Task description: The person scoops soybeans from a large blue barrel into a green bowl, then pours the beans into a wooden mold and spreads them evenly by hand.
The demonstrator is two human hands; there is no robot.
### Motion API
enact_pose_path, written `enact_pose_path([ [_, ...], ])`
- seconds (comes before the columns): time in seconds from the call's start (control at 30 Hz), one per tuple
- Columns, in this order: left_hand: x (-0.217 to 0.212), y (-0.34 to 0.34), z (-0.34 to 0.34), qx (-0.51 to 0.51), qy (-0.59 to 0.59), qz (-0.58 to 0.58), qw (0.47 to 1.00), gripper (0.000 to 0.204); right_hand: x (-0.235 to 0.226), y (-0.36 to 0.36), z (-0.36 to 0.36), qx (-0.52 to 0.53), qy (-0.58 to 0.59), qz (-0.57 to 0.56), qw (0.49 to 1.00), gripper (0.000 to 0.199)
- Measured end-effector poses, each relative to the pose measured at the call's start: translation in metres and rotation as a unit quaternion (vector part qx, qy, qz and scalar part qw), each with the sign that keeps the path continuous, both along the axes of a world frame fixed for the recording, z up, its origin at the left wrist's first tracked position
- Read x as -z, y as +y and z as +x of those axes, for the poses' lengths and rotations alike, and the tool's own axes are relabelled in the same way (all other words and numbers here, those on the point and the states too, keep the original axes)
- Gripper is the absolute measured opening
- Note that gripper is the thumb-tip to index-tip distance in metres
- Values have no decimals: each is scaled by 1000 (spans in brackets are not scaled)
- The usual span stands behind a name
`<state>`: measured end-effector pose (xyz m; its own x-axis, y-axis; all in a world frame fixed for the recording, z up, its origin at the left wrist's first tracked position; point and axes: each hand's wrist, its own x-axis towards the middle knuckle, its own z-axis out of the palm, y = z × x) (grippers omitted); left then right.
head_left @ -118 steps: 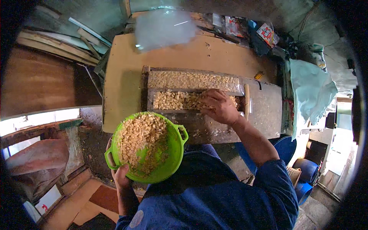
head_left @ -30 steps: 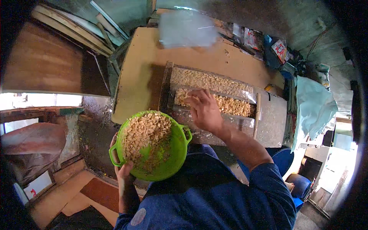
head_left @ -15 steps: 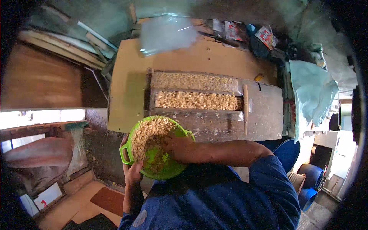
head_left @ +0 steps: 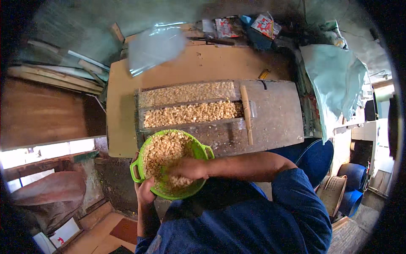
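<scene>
Green, smooth and round, the bowl sits in our left hand, whose thumb presses over the near rim beside a loop handle while its other fingers are mostly hidden behind the wall. Our right hand is down inside the bowl among the pale beans; it is blurred there, so we cannot tell whether its fingers are spread, pressed together or pinching some.

Beyond the right fingers lies a shallow wooden frame with two long rows. Farther from the fingers, the back row looks finished to us: filled along its length and flat under what seems a shiny clear film. Nearer to them, the front row is mostly filled but uncovered and lumpy, with a dark, thinner patch at its right end. We judge that thin end and a cover to be what is left.

The beans are small, rounded and cream-coloured, loosely heaped on the side toward the left fingers. Ahead and to the right of the right fingers, a slim wooden stick lies crosswise at the frame's end. Far beyond both hands, limp, glossy plastic sheets rest on a smooth tan board.
</scene>
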<state>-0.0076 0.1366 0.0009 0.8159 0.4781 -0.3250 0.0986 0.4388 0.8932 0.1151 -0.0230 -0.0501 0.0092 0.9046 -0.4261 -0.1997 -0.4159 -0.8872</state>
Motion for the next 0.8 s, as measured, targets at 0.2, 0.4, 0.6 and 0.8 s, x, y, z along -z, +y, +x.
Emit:
enact_pose_path([
  [0.2, 27, 1, -14, 8, 22, -34, 999, 76, -11, -47, 57, 136, -90, 14, 986, 49],
  [0.4, 24, -12, -11, -24, 1, -32, 999, 79, -19, -87, 122, 379, -55, -37, 923, 20],
  [0.6, 18, -21, -9, -18, -70, -31, 997, 80, 29, -126, 152, 389, -431, -11, 814, 20],
  [0.8, 44, -11, -44, -62, 21, -56, 996, 77, -13, -137, 146, 370, -481, -92, 790, 22],
])
